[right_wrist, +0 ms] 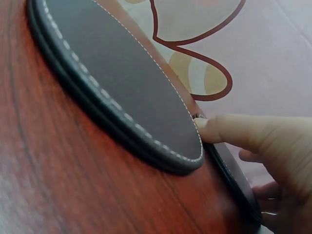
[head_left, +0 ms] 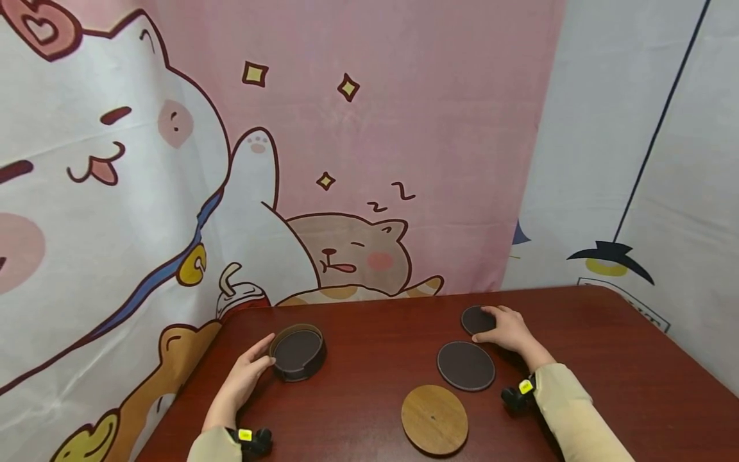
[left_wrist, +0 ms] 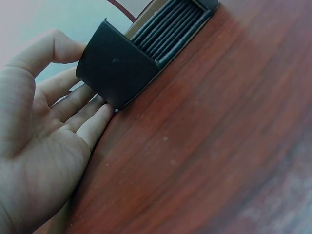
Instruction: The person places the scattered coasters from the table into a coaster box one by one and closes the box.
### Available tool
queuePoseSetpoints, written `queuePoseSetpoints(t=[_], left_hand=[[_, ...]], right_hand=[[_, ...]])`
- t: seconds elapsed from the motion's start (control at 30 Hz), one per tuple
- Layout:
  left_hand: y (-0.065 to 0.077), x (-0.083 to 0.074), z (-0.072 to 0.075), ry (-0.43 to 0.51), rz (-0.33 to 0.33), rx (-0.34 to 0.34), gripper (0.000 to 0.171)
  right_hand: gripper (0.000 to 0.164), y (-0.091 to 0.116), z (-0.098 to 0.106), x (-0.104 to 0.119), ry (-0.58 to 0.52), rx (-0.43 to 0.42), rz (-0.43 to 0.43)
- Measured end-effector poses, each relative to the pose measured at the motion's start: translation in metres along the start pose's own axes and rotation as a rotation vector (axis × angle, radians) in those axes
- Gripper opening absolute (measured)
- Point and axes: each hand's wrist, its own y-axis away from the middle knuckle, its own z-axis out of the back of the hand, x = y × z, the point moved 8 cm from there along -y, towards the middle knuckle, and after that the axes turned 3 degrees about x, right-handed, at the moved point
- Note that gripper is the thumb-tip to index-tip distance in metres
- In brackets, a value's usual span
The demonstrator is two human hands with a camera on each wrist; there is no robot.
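A round dark coaster holder [head_left: 306, 369] with a notch in its side stands at the left of the table; a stack of dark coasters [left_wrist: 170, 29] shows through the notch. My left hand [head_left: 245, 375] rests against its left side, fingers fairly straight and thumb at the wall. At the far right my right hand [head_left: 508, 330] grips a dark round coaster [head_left: 473, 319] by its edges, thumb on the near side. Closer to me lies another dark coaster [head_left: 466, 366] with pale stitching, shown large in the right wrist view.
A round wooden disc [head_left: 434, 420] lies nearer me, left of the right forearm. The reddish-brown table [head_left: 364, 359] ends at a cartoon-printed curtain [head_left: 450, 128] behind and to the left. Each wrist bears a small black camera [head_left: 516, 398].
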Motion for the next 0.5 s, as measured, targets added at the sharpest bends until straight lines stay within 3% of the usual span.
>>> queuePoseSetpoints(t=[0.3, 0.5], left_hand=[[0.0001, -0.0049, -0.0009, 0.019, -0.014, 0.003, 0.064], [0.0014, -0.0062, -0.0018, 0.029, -0.011, 0.026, 0.064]], right_hand=[[0.082, -0.0041, 0.0067, -0.0003, -0.008, -0.043, 0.031], [0.083, -0.0033, 0.0059, 0.0042, -0.057, -0.022, 0.026]])
